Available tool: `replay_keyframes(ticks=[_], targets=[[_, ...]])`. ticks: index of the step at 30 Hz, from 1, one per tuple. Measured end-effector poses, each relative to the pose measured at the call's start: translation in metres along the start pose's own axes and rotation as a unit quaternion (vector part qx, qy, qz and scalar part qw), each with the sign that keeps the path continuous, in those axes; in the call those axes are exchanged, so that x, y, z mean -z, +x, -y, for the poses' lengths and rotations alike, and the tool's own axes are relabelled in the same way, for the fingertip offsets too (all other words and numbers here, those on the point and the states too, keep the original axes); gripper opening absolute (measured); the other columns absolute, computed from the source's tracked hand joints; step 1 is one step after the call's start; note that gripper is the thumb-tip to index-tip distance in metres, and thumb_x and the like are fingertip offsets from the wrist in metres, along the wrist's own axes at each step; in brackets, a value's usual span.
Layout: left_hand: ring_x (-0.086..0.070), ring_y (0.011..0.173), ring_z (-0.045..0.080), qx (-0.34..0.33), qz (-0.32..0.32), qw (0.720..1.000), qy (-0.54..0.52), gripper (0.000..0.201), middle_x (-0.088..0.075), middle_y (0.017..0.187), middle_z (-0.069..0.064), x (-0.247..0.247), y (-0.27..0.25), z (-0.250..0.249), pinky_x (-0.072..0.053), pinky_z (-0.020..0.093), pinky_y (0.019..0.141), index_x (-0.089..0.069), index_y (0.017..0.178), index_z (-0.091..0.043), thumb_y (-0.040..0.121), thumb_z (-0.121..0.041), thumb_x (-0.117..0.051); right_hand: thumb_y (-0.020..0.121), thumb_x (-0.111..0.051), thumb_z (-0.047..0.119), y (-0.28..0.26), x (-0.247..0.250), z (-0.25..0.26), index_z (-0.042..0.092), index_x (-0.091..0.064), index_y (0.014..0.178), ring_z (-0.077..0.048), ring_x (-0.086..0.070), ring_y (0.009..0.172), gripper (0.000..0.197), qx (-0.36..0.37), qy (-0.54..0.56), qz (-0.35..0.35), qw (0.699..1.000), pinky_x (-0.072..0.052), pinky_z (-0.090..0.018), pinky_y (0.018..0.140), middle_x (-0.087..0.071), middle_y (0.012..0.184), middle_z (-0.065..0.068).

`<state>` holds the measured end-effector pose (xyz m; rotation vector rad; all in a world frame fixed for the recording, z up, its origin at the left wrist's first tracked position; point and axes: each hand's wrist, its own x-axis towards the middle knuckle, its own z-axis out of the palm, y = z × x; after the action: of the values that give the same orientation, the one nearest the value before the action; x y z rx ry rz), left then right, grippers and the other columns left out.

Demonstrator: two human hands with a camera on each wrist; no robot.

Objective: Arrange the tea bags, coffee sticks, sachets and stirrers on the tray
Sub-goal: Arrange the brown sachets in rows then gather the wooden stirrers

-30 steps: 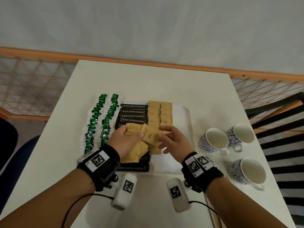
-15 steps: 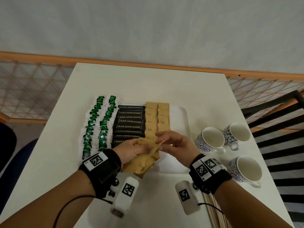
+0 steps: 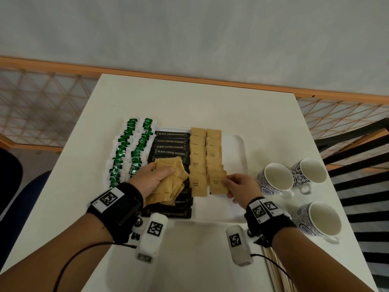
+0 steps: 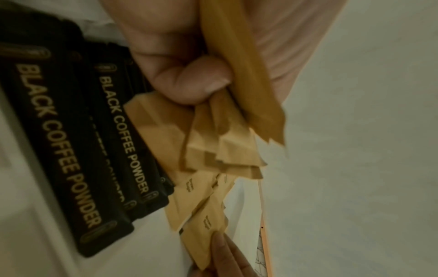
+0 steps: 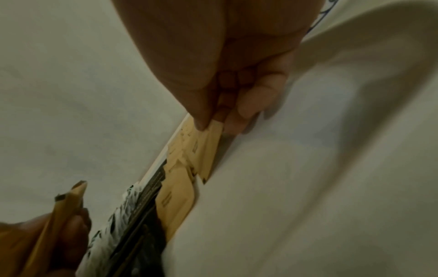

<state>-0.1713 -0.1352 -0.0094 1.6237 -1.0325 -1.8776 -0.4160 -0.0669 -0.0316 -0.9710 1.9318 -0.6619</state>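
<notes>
Left hand (image 3: pixel 152 178) gripping tan sachet bundle (image 3: pixel 168 184), right hand (image 3: pixel 240 185) pinching brown-sugar sachet (image 3: pixel 216 182)

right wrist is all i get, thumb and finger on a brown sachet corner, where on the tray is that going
Observer: The right hand is laying the brown sugar sachet at the near end of the right-hand sachet column, on the white tray.
Operator: what's that tan thing bottom left of my view
Observer: The left hand grips a fanned bundle of sachets, held over the black coffee sticks.
Operator: are the tea bags done
Observer: Two rows of green-tagged tea bags lie along the tray's left edge.
Operator: anything on my right to watch
Observer: Three blue patterned cups stand on the table to the right of the tray.
</notes>
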Motion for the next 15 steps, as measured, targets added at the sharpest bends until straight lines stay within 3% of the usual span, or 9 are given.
replay_keyframes(ticks=[3, 9, 13, 15], targets=[[-0.067, 0.099, 0.035, -0.001, -0.001, 1.000, -0.007, 0.025, -0.072, 0.103, 0.014, 0.0002, 0.0009, 0.0000, -0.050, 0.052, 0.095, -0.068, 0.107, -0.014, 0.083, -0.022, -0.069, 0.088, -0.061, 0.032, 0.0033, -0.0014, 0.0001, 0.026, -0.064, 0.085, -0.014, -0.061, 0.060, 0.007, -0.014, -0.025, -0.013, 1.000, -0.056, -0.035, 0.065, -0.069, 0.068, -0.003], [-0.067, 0.098, 0.033, 0.001, 0.001, 1.000, -0.014, 0.024, -0.072, 0.102, 0.013, -0.0030, 0.0016, 0.0012, -0.050, 0.052, 0.094, -0.068, 0.105, -0.016, 0.082, -0.022, -0.070, 0.084, -0.065, 0.032, 0.0053, -0.0039, 0.0005, 0.021, -0.064, 0.082, -0.011, -0.064, 0.057, 0.012, -0.015, -0.064, -0.032, 0.997, -0.055, -0.028, 0.060, -0.070, 0.070, 0.002], [-0.067, 0.097, 0.034, 0.001, 0.013, 1.000, -0.018, 0.026, -0.073, 0.100, 0.012, -0.0051, 0.0013, 0.0009, -0.050, 0.054, 0.093, -0.068, 0.105, -0.016, 0.079, -0.022, -0.073, 0.082, -0.066, 0.034, 0.0075, -0.0051, -0.0012, 0.020, -0.063, 0.080, -0.013, -0.064, 0.056, 0.014, -0.016, -0.075, -0.037, 0.996, -0.057, -0.030, 0.061, -0.069, 0.067, 0.002], [-0.067, 0.098, 0.033, 0.002, 0.021, 1.000, -0.013, 0.037, -0.073, 0.100, 0.011, -0.0065, 0.0006, 0.0002, -0.049, 0.054, 0.094, -0.069, 0.104, -0.017, 0.070, -0.028, -0.077, 0.080, -0.065, 0.037, 0.0089, -0.0054, -0.0019, 0.021, -0.062, 0.079, -0.014, -0.065, 0.058, 0.016, -0.015, -0.089, -0.037, 0.995, -0.059, -0.034, 0.065, -0.069, 0.067, 0.002]])
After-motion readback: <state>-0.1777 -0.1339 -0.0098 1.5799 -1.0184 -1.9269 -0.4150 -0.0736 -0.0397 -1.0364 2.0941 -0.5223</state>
